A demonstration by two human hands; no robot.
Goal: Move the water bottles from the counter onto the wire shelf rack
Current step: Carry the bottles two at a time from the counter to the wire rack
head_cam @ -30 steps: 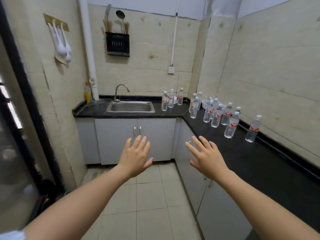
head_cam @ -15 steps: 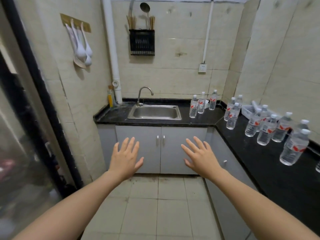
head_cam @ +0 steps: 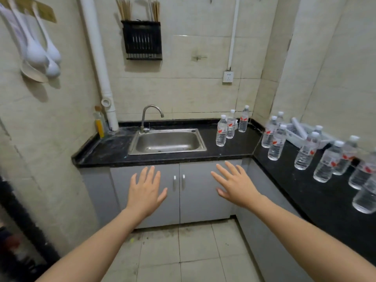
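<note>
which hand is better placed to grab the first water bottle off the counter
Right, most likely. Both hands are open and empty, but the right hand hovers nearer the water bottles, which all stand right of the sink. The left hand would have to reach across.

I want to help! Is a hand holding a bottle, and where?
Nothing is held: left hand and right hand are open, bottles stand on the counter.

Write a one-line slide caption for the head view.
Open, empty left hand and right hand hover before a black counter lined with water bottles beside a steel sink.
</note>
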